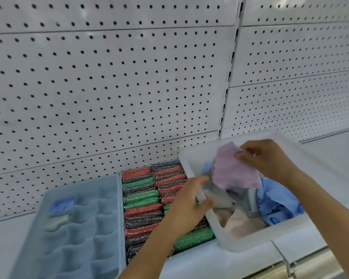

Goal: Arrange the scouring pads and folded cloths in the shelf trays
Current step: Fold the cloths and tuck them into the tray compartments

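**Pink cloth lifted over the white bin**

R hand (268, 158) pinches a pink cloth (235, 170) by its upper right corner w/ fingers and thumb clamped on it — cloth hangs over the white bin (240, 243), its long axis running roughly up-left to down-right, scalloped edge drooping toward the near side. L hand (189, 204) sits at the bin's left wall; fingers are blurred, so can't tell whether they grip the rim or just rest on it.

Inside the bin: loose cloths, blue (278, 206) at right, pale pink (244, 224) near, grey ones in the middle — mostly hidden under the pink cloth and hands, folds hard to read.

Left of the bin, the scouring pads (143, 198) fill a tray in two columns, red, green and dark glittery; each pad's long axis runs left-right, stacked near to far. L forearm covers part of the right column.

Far left, a blue divider tray (109, 228) w/ small cells; two far-left cells hold a blue and a pale greenish item, too blurred to name. Tray's near edge is cut off by the frame. All sit on a white shelf (199, 260) w/ pegboard (109, 87) behind.
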Available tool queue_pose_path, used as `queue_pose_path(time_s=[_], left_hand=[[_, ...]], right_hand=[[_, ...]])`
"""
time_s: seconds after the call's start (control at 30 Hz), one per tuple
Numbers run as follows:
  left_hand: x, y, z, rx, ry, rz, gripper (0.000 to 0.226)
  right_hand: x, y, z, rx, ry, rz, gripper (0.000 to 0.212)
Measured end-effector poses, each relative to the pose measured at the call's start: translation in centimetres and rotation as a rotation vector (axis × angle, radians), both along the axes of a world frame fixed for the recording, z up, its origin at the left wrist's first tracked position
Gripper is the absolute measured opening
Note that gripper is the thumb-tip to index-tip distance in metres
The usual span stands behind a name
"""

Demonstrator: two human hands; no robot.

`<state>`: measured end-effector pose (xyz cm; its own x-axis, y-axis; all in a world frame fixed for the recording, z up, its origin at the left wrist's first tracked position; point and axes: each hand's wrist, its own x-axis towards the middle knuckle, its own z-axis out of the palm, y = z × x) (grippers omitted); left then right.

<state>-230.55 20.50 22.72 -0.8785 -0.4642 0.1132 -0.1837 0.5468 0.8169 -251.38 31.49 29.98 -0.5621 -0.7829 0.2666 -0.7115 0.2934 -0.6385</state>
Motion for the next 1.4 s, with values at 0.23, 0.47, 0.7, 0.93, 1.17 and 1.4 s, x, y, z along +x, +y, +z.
queue_pose_path(time_s=[0.23, 0.47, 0.7, 0.93, 1.17, 1.4], left_hand=[[2.6, -0.2, 6.1, 0.116, 0.314, 0.145, 0.076], [7.6, -2.4, 9.2, 0.308, 0.499, 0.065, 0.081], [10.4, -3.4, 11.3, -0.266, 0.599, 0.134, 0.027], [12.6, -6.0, 14.7, 0.129, 0.570, 0.357, 0.040], [15.7, -7.7, 15.8, 0.109, 0.557, 0.465, 0.039], [19.4, -9.2, 17.1, 0.109, 0.570, 0.447, 0.046]], right_hand=[[6.2, -0.8, 6.1, -0.283, -0.653, 0.209, 0.011], [10.4, -2.2, 6.8, -0.353, -0.916, 0.415, 0.015], [14.3, -4.9, 6.1, -0.232, -1.000, 0.414, 0.030], [16.7, -6.4, 5.4, -0.001, -0.801, 0.439, 0.049], [20.2, -8.2, 5.9, -0.326, -0.737, 0.595, 0.071], [23.2, -11.1, 8.2, -0.614, -0.620, 0.375, 0.003]])
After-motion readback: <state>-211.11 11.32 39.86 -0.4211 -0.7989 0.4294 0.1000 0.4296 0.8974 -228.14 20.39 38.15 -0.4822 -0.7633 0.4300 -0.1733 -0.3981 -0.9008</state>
